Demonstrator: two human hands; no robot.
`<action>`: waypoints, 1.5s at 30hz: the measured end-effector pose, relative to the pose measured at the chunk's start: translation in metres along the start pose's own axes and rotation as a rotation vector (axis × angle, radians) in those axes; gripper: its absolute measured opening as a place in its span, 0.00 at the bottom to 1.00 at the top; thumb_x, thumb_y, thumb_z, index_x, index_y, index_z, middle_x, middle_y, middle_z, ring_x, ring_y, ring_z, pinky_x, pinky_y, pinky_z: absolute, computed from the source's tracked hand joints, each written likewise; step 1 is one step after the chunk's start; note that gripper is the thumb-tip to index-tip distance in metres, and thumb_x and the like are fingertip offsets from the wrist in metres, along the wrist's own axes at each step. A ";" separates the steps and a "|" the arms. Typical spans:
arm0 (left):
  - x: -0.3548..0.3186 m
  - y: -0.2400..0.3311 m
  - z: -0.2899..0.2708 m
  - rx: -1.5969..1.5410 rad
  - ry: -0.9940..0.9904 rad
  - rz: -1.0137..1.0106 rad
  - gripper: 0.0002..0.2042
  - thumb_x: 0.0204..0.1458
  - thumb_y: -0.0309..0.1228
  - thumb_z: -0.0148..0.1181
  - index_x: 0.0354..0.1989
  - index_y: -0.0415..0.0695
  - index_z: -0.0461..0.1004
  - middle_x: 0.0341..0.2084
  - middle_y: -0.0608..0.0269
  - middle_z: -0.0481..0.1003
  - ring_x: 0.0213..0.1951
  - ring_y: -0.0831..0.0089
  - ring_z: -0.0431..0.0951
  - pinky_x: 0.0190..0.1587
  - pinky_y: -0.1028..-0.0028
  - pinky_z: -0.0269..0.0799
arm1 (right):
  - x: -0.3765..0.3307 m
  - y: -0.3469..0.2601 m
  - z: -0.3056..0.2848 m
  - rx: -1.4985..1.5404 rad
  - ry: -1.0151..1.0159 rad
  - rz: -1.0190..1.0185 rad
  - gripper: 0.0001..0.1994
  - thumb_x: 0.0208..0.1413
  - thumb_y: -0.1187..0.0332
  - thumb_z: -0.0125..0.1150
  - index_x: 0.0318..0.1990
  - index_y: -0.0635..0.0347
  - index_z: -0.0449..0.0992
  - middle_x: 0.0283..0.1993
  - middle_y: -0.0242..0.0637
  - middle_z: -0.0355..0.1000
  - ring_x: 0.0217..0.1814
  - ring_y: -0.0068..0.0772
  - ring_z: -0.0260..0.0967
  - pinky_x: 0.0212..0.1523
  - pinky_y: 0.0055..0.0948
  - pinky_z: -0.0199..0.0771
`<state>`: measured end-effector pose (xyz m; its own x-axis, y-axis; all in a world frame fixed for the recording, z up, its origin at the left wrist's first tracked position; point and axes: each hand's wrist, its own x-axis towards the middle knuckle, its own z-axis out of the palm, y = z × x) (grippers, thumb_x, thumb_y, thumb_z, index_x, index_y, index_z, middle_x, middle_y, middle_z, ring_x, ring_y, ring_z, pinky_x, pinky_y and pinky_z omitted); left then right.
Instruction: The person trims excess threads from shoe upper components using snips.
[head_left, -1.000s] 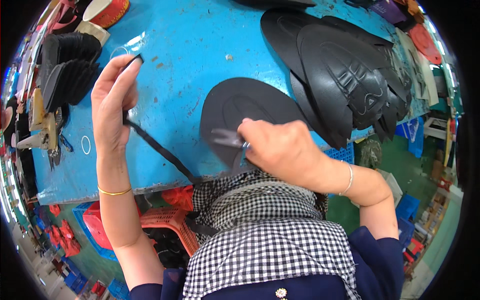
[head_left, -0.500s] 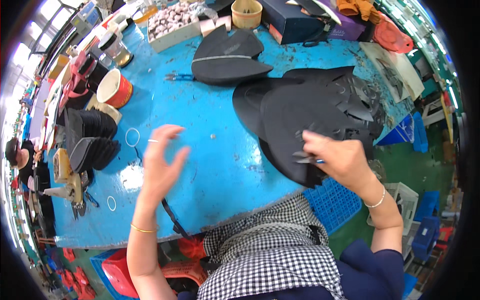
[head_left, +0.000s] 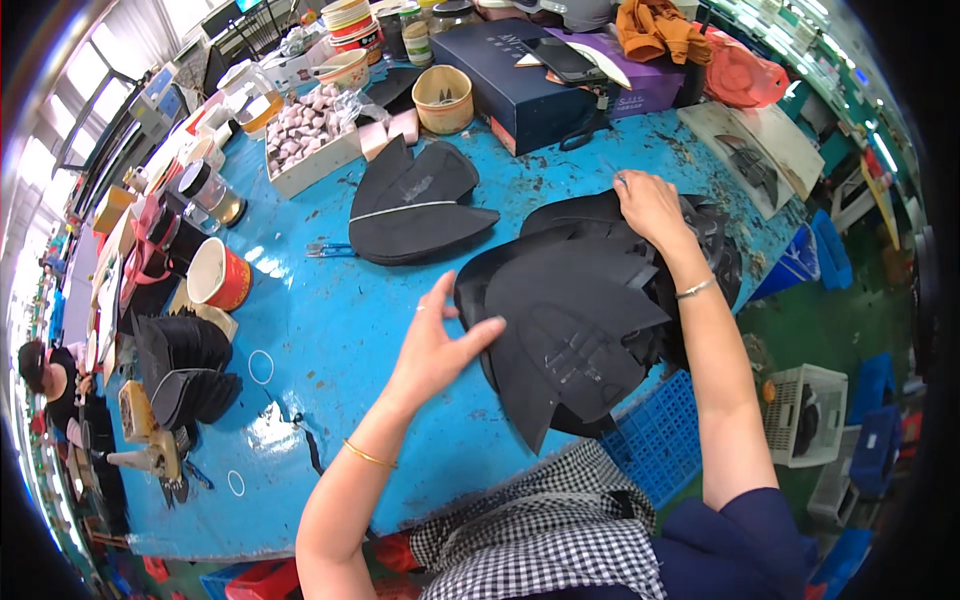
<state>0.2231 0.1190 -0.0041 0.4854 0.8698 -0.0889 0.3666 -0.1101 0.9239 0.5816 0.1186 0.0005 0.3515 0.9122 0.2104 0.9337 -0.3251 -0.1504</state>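
While the blue table (head_left: 330, 330) is viewed from above, a stack of black cut pieces (head_left: 585, 330) is seen lying near its right-hand edge, partly overhanging it. The left hand (head_left: 435, 345) is held open with the fingers spread, nothing being grasped; its thumb and fingertips are laid against the left rim of the stack. The right hand (head_left: 650, 205) is placed on the far top of the same stack, its fingers curled downward, and a small thin object appears to be pinched at its fingertips, though what it is cannot be told. A bracelet is worn on each wrist. A second, smaller pile of black pieces (head_left: 415, 205) is set apart to the left, farther up the table, with a small blue tool (head_left: 330, 250) lying just beside it. A red cup (head_left: 220, 275) is stood near the left side, and bundles of dark curved pieces (head_left: 185, 365) are lined up below it. A dark blue box (head_left: 535, 85) and a round tan pot (head_left: 443, 98) are placed at the far edge. A blue crate (head_left: 655, 440) is seen beneath the table edge.
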 end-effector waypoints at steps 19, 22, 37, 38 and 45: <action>0.050 0.047 0.023 0.722 -0.353 0.461 0.49 0.41 0.57 0.72 0.69 0.42 0.59 0.50 0.43 0.69 0.53 0.48 0.72 0.57 0.60 0.69 | 0.020 0.003 -0.013 0.470 -0.312 -0.134 0.20 0.67 0.56 0.49 0.55 0.61 0.75 0.51 0.52 0.76 0.56 0.53 0.72 0.55 0.39 0.71; 0.019 0.043 0.008 0.686 -0.346 0.243 0.45 0.43 0.55 0.72 0.64 0.37 0.63 0.46 0.41 0.71 0.48 0.45 0.75 0.50 0.58 0.73 | -0.024 -0.026 -0.029 0.556 -0.268 -0.185 0.18 0.66 0.59 0.50 0.55 0.60 0.75 0.52 0.50 0.76 0.56 0.53 0.73 0.56 0.40 0.71; -0.085 -0.011 -0.049 0.253 -0.347 0.060 0.34 0.40 0.35 0.79 0.54 0.38 0.69 0.64 0.47 0.59 0.61 0.51 0.67 0.59 0.57 0.69 | -0.090 -0.066 -0.040 0.584 -0.355 -0.248 0.16 0.66 0.62 0.51 0.48 0.67 0.76 0.46 0.53 0.76 0.52 0.54 0.72 0.54 0.45 0.71; -0.085 -0.011 -0.048 0.237 -0.363 0.038 0.34 0.41 0.35 0.79 0.55 0.38 0.67 0.65 0.47 0.58 0.62 0.50 0.66 0.60 0.56 0.70 | -0.097 -0.066 -0.032 0.538 -0.400 -0.308 0.16 0.66 0.62 0.51 0.47 0.68 0.76 0.45 0.54 0.76 0.50 0.56 0.73 0.53 0.46 0.72; -0.100 -0.035 -0.053 0.145 -0.413 0.230 0.41 0.40 0.33 0.79 0.65 0.44 0.64 0.66 0.49 0.57 0.62 0.53 0.66 0.63 0.59 0.66 | -0.121 -0.109 -0.008 0.820 -0.728 -0.513 0.17 0.67 0.58 0.49 0.50 0.62 0.76 0.33 0.51 0.74 0.34 0.50 0.72 0.41 0.42 0.72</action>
<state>0.1199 0.0615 -0.0081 0.8299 0.5551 -0.0558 0.3054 -0.3683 0.8781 0.4379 0.0412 -0.0006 -0.4140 0.9012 -0.1283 0.5391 0.1292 -0.8323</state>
